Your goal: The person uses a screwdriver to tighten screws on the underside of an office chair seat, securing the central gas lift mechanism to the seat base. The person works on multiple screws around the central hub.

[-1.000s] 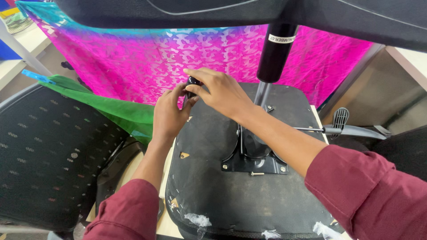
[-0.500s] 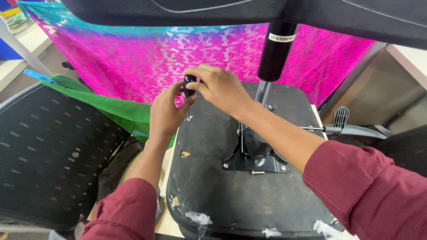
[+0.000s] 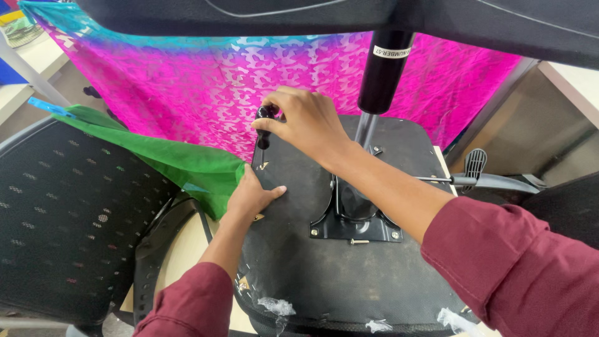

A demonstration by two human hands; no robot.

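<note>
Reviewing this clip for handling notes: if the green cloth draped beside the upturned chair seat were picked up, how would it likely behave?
The green cloth would probably be floppy: it sags in soft folds off the edge of the black upturned chair seat. It looks thin, so likely light for its size. Its faint sheen hints it may slide easily, though the left hand resting beside it might pin a corner.

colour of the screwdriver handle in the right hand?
Black. The screwdriver handle shows above the right hand fingers in the head view, held upright over the chair seat underside.

Two bare hands, left hand [image 3: 249, 198] and right hand [image 3: 304, 123], both arms in long maroon sleeves [image 3: 515, 268]
</note>
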